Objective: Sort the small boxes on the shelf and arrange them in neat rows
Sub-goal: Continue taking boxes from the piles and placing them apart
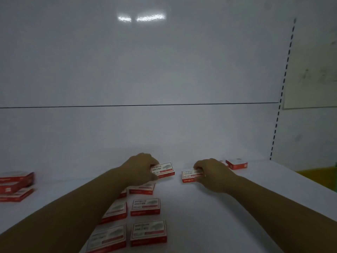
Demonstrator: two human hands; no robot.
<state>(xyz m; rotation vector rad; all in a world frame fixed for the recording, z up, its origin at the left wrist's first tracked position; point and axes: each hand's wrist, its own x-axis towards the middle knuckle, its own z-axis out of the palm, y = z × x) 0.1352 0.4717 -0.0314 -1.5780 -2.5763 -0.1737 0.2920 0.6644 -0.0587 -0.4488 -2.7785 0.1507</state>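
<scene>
- Nearby, red-and-white small boxes [148, 232] lie flat in two columns on the white shelf [228, 221], the left column partly under the left forearm [76, 212].
- Off at the left edge sits a stack of boxes [16, 185].
- Further in, the left hand [141, 168] curls its fingers round the left end of one box [164, 170], at the head of the right column.
- Beside it but apart, the right hand [214, 173] grips another box [190, 176] by its right end, fingers bent over it.
- Farthest, a lone box [237, 163] lies behind the right hand.
</scene>
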